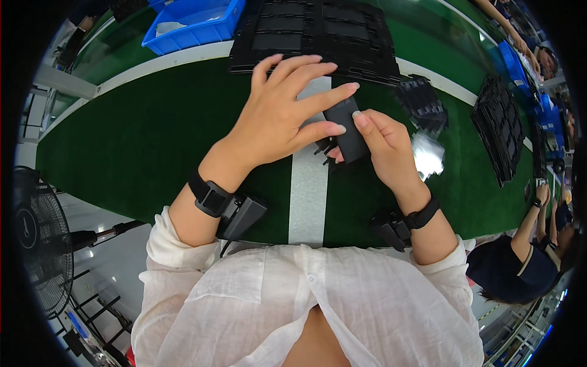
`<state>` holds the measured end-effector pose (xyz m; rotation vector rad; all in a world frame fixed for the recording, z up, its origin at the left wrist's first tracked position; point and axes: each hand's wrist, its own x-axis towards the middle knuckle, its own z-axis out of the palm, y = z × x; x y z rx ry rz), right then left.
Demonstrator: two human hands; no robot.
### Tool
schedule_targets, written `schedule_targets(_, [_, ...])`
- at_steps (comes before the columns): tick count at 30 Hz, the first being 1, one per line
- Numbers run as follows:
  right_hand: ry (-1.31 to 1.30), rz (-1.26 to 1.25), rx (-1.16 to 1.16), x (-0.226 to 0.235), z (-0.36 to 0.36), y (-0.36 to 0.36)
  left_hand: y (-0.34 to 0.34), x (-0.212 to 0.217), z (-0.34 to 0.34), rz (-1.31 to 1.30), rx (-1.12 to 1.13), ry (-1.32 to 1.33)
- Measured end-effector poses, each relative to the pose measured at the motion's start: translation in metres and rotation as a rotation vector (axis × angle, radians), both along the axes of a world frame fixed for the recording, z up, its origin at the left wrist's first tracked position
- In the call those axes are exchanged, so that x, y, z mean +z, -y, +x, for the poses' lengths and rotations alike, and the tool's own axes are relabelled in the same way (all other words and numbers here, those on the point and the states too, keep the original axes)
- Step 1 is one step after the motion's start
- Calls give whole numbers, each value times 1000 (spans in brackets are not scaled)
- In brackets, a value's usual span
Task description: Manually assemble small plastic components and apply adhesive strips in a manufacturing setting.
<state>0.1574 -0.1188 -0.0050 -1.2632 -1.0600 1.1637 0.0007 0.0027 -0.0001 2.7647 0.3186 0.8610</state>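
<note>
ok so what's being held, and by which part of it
Flat black rectangular piece, by its right edge in the right grip; the left grip has its thumb over the left edge.

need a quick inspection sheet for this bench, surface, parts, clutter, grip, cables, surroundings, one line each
Surface: green mat with a pale strip down its middle.
Job's things: black slab in hand; black tray at the far edge of the mat.
Clutter: dark pieces overlapping, right of the hands; shiny sheet just nearer.
Grip: right hand holds the slab, thumb on top; left hand has thumb and index finger at it, contact unclear.
Cables: nothing seen.
Surroundings: blue bin beyond the mat; fan at left; co-worker at right.
</note>
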Motion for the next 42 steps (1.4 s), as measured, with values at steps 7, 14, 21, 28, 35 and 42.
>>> schedule_targets(7, [-8,-22,-9,-5,-1,0,-5,-7,-3,57,-76,-54])
schedule_targets(14, [122,-58,54,-4,-7,-1,-1,-3,4,-821,36,121])
schedule_targets(21, [125,-17,84,-7,-10,0,0,-4,1,-440,14,106])
schedule_targets(28, [-355,102,150,-7,4,-2,10,-17,-9,-630,91,-82])
schedule_targets(35, [-794,194,373,-7,20,-1,19,-15,-22,-183,186,-282])
schedule_targets(42, [-445,-209,-40,15,33,-11,12,-22,-31,-263,240,-172])
